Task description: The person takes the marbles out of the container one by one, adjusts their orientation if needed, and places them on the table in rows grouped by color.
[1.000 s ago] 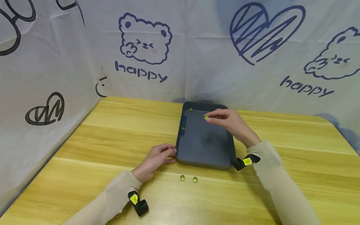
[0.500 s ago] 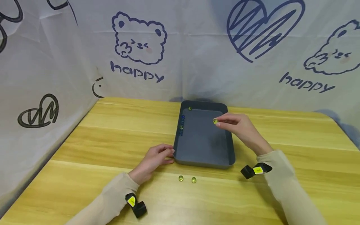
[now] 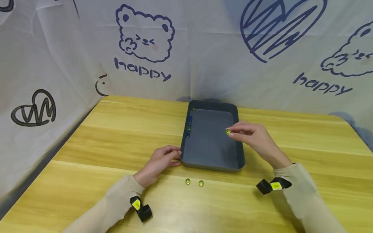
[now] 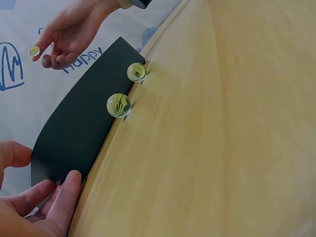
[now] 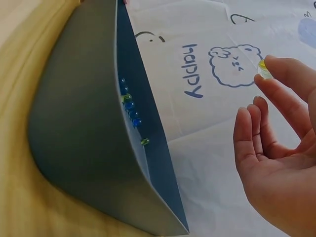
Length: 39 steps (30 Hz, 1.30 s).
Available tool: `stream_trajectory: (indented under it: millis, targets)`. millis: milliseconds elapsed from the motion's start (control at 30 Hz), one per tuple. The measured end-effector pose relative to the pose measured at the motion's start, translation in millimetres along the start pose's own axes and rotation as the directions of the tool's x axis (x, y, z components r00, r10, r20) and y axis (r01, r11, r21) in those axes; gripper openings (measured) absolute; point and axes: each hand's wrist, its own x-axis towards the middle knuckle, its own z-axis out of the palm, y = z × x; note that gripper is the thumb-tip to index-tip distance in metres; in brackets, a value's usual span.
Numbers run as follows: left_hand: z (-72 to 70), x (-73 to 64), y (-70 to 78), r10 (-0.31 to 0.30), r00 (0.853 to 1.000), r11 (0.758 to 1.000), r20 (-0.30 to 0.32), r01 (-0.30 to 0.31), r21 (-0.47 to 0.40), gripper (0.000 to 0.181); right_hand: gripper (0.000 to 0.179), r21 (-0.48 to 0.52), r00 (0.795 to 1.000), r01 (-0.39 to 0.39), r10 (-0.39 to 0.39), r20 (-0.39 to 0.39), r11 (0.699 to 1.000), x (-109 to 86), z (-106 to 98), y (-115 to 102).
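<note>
My right hand (image 3: pixel 256 137) pinches a clear yellow-green marble (image 3: pixel 228 131) between thumb and index finger, above the right side of the dark grey tray (image 3: pixel 211 139). The other fingers curl loosely in the right wrist view. My left hand (image 3: pixel 158 161) rests on the table with its fingertips against the tray's near left corner. Along the tray's left wall lies a row of blue marbles (image 5: pixel 133 116) with a yellow-green marble (image 3: pixel 189 128) among them. Another yellow-green marble (image 3: pixel 193 109) sits in the far left corner.
Two yellow-green marbles, a left one (image 3: pixel 187 181) and a right one (image 3: pixel 201 183), lie on the wooden table (image 3: pixel 116 139) in front of the tray. A white cloth (image 3: pixel 209 64) with bear and heart drawings hangs behind the table and along its left side.
My right hand has moved right and nearer to me over the tray, still pinching the marble. The left hand stays at the tray's corner. The head view has shifted slightly.
</note>
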Motion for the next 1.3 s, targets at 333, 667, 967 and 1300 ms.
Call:
stream_trajectory:
  millis: [333, 667, 967, 1300]
  targets:
    - [-1.8, 0.7, -1.5, 0.004, 1.0, 1.0, -0.005, -0.004, 0.001, 0.031, 0.028, 0.061, 0.999, -0.011, 0.009, 0.036, 0.998, -18.0, 10.7, -3.0]
    - [-3.3, 1.0, -3.2, 0.009, 1.0, 1.0, 0.008, -0.009, 0.013, 0.032, 0.029, 0.06, 0.995, -0.038, 0.032, 0.091, 0.997, -35.8, 19.1, -3.2]
    - [-3.2, 2.3, -4.1, 0.015, 1.0, 1.0, 0.015, -0.015, 0.011, 0.032, 0.024, 0.067, 0.993, -0.004, -0.004, 0.114, 0.998, -47.5, 28.1, 0.3]
    - [-2.3, 3.5, -4.5, 0.014, 1.0, 1.0, 0.014, -0.014, 0.009, 0.032, 0.022, 0.044, 0.99, 0.032, -0.037, 0.132, 0.999, -57.4, 36.3, 1.1]
